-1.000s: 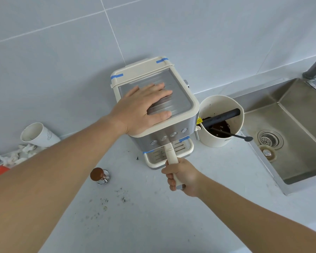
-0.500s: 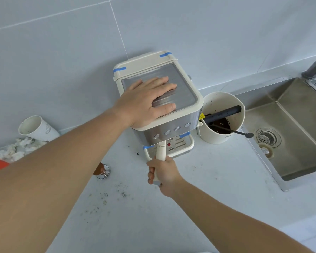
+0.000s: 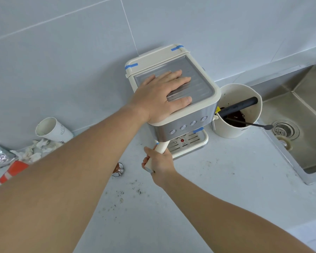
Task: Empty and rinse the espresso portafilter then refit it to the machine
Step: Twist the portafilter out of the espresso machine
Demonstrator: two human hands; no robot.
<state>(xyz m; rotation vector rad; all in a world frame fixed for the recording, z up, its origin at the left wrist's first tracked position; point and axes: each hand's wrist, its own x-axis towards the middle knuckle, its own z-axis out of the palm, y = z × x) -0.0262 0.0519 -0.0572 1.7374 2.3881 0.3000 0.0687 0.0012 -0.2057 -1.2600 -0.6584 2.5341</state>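
Note:
A cream and steel espresso machine [image 3: 204,84] stands against the tiled wall. My left hand [image 3: 162,95] lies flat on its ribbed top, fingers spread, pressing down. My right hand [image 3: 159,161] is closed around the cream handle of the portafilter [image 3: 161,146], which sticks out from under the machine's front toward the lower left. The portafilter's head is hidden under the machine body. The drip tray [image 3: 203,141] shows to the right of the handle.
A cream knock box [image 3: 232,133] with dark grounds, a black bar and a thin brush stands right of the machine. A steel sink [image 3: 303,136] lies at the far right. A tamper [image 3: 118,169], a tipped paper cup [image 3: 49,129] and crumpled tissues sit left. Coffee grounds speckle the counter.
The portafilter handle has swung to the left in my right hand, from pointing straight out to angled left. My left hand stayed flat on the machine's top.

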